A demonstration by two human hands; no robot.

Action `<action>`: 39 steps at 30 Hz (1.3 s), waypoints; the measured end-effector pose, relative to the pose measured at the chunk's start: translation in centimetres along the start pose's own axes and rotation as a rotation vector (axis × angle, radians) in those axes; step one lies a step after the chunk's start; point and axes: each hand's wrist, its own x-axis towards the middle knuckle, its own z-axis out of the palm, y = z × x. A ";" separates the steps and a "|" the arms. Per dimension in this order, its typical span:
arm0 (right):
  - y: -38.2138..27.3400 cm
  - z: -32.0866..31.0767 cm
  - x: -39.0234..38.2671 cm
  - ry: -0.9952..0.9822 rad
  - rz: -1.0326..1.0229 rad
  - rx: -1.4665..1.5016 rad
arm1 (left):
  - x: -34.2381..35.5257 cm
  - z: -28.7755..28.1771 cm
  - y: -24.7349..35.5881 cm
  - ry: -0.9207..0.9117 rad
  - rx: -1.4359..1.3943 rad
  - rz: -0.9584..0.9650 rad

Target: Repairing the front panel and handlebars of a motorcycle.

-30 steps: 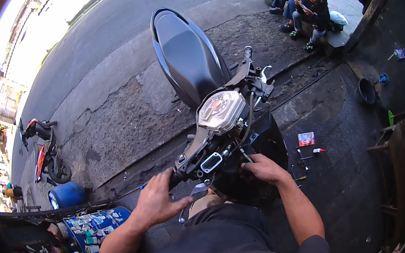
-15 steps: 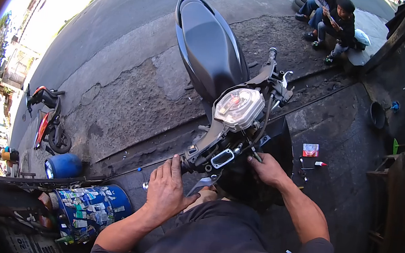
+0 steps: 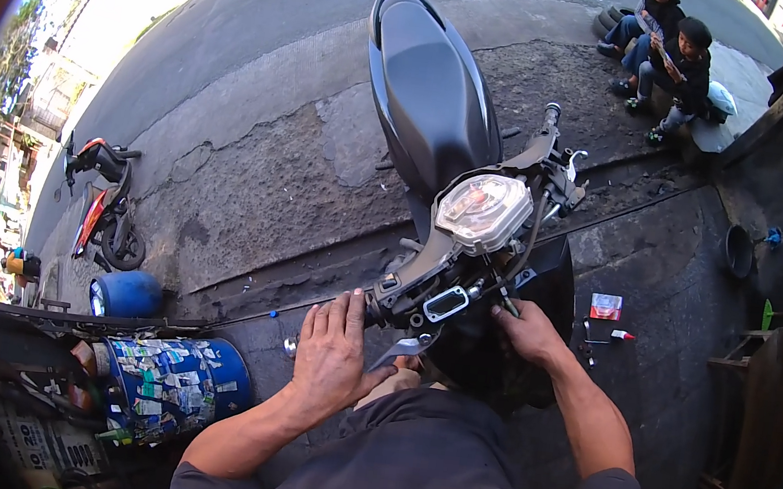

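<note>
A motorcycle with a long dark seat (image 3: 434, 80) stands before me, its handlebar bare of covers and its clear instrument cluster (image 3: 484, 214) exposed. My left hand (image 3: 332, 346) lies over the left handlebar grip, fingers together across it. Its thumb reaches the silver brake lever (image 3: 401, 350). Beside the lever sits an open rectangular fluid reservoir (image 3: 446, 304) with a pale rim. Below the cluster, my right hand (image 3: 528, 331) is closed around a slim, rod-like tool (image 3: 506, 305), mostly hidden by the fingers. The tool's far end is lost among the cables.
On the dark floor to the right lie a red-and-white packet (image 3: 605, 308) and a small red-capped bottle (image 3: 623, 336). A label-covered blue drum (image 3: 178, 384) stands left, near another blue barrel (image 3: 127, 295). Two people (image 3: 664, 58) sit far right. A red motorcycle (image 3: 105, 202) is parked left.
The view has turned slightly, so the motorcycle appears farther right. My left hand stays on the grip, and my right hand stays closed below the cluster.
</note>
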 end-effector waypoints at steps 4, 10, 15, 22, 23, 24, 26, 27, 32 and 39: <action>-0.2 0.0 -0.2 -0.020 -0.021 0.018 | 0.0 0.4 -0.2 -0.072 -0.112 -0.078; -0.1 0.0 -0.1 -0.024 -0.017 0.029 | 0.0 0.8 -0.9 -0.242 -0.242 -0.134; 0.0 0.1 0.0 -0.008 0.014 0.040 | -0.5 0.6 0.2 -0.053 -0.030 -0.062; 0.0 0.2 -0.1 0.002 0.000 0.018 | -0.1 0.3 -0.7 -0.167 -0.120 -0.067; 0.0 0.2 -0.1 -0.004 -0.036 0.042 | -0.1 0.2 -0.5 -0.116 -0.099 -0.042; 0.0 0.2 -0.1 -0.004 -0.029 0.043 | -0.2 0.2 -0.3 -0.115 -0.099 -0.044; 0.0 0.1 -0.1 -0.002 -0.023 0.044 | -0.2 0.1 -0.2 -0.074 -0.017 -0.028; 0.0 0.1 -0.1 -0.004 -0.028 0.026 | -0.2 0.1 -0.3 -0.074 -0.017 -0.028; -0.3 0.1 -0.2 -0.009 -0.020 0.036 | 0.2 0.1 -1.0 -0.196 -0.125 -0.044; -0.3 -0.6 -0.4 -0.073 -0.001 0.111 | 0.3 0.1 -1.2 -0.133 -0.085 -0.020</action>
